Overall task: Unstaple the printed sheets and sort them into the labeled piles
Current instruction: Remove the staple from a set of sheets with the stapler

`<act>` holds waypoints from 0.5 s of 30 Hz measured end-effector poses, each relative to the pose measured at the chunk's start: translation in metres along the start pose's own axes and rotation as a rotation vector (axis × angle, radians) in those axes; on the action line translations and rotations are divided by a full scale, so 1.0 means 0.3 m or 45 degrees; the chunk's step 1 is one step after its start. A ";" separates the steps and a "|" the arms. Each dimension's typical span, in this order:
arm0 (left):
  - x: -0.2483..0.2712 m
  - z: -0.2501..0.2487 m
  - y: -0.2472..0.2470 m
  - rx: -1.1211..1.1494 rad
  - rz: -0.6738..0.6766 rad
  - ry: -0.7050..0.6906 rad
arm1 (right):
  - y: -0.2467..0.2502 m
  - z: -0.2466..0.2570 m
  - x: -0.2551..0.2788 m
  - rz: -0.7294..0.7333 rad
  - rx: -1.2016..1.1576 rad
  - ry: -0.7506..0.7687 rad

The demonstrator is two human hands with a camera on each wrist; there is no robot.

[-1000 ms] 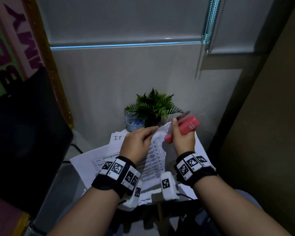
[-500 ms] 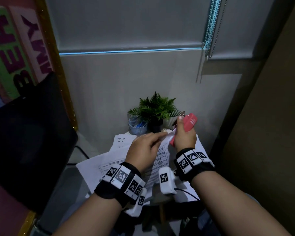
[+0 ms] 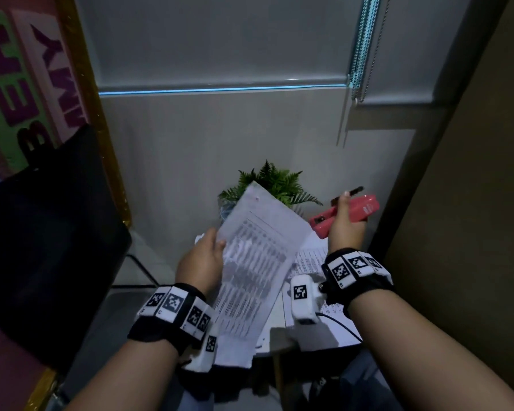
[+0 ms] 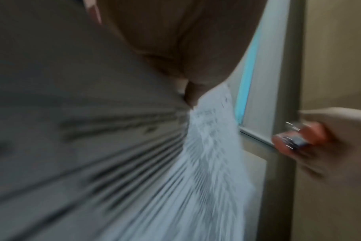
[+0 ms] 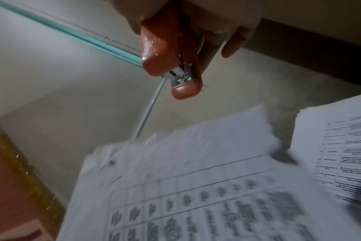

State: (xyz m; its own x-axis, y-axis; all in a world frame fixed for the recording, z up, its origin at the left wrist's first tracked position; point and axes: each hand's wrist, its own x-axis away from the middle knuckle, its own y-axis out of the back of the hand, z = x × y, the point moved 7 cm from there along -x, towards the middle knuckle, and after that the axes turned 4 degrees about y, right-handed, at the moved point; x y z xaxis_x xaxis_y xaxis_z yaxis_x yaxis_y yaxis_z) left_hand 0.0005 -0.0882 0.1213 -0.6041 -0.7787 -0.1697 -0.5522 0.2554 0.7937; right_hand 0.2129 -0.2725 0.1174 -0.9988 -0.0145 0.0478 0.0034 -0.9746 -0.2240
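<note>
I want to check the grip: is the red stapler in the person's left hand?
No, the right hand grips the red stapler, while the left hand holds the printed sheet.

A small green fern-like potted plant (image 3: pixel 275 185) stands by the pale wall; a teal blind cord (image 3: pixel 362 46) hangs above right, a black chair back (image 3: pixel 42 232) at left, a colourful lettered poster (image 3: pixel 21 84) behind it

Small desk (image 3: pixel 275 341) mostly covered by printed sheets: one stack (image 3: pixel 312 262) lies under the right grip (image 3: pixel 343 229). Potted fern (image 3: pixel 275 180) stands at the far edge, beyond both grips.
</note>
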 end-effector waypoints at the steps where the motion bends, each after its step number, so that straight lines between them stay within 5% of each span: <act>1: -0.005 0.014 0.019 0.069 -0.068 0.035 | 0.015 -0.004 -0.003 0.018 -0.016 -0.010; 5: -0.015 0.042 0.057 0.428 -0.223 0.114 | 0.013 -0.053 0.041 0.369 -0.054 -0.107; 10: -0.020 0.034 0.005 0.621 -0.200 0.155 | -0.031 -0.220 0.174 0.887 0.201 -0.394; 13: -0.032 0.070 -0.080 0.521 -0.069 0.240 | -0.025 -0.298 0.183 0.859 0.439 -0.435; 15: -0.045 0.146 -0.190 0.305 0.247 0.343 | 0.022 -0.370 0.137 0.664 0.572 -0.475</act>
State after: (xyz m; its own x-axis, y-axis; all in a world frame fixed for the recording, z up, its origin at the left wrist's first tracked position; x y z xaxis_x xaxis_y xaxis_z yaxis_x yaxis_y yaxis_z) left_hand 0.0150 -0.0673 0.0526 -0.5555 -0.8172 0.1538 -0.5804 0.5135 0.6321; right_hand 0.1662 -0.2546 0.0098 -0.7802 -0.4920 0.3864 0.5670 -0.8171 0.1045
